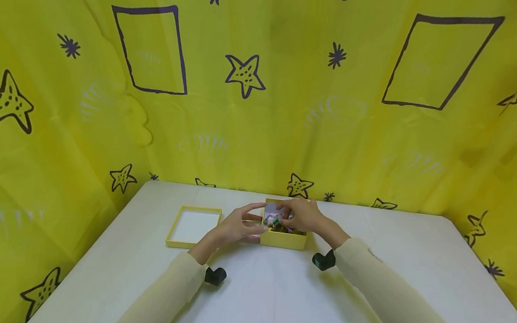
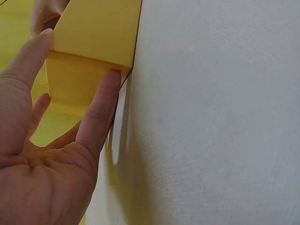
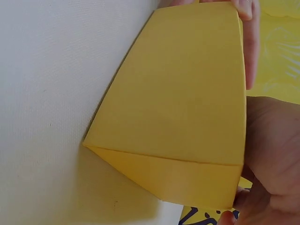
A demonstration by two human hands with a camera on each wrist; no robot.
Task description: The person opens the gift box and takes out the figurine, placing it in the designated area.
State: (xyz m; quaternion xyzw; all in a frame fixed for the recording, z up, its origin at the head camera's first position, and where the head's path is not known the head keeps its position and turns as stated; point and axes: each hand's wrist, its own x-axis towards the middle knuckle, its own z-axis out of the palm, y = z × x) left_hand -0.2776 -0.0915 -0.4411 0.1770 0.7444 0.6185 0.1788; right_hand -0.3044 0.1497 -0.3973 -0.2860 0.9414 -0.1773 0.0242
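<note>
An open yellow box (image 1: 283,240) stands on the white table, with a pile of small colourful things (image 1: 275,221) inside, pink, green and dark gold, too small to name. At its left side is my left hand (image 1: 236,226), fingers extended; the left wrist view shows fingertips touching the box's end wall (image 2: 77,79). My right hand (image 1: 305,216) reaches over the right edge, its fingers down among the small things. Whether they pinch anything is hidden. In the right wrist view the box's front wall (image 3: 173,89) covers those fingertips.
Left of the box lies a shallow yellow lid (image 1: 178,244) with a white inside. A yellow curtain (image 1: 270,132) with dark star drawings hangs behind and beside the white table (image 1: 265,300).
</note>
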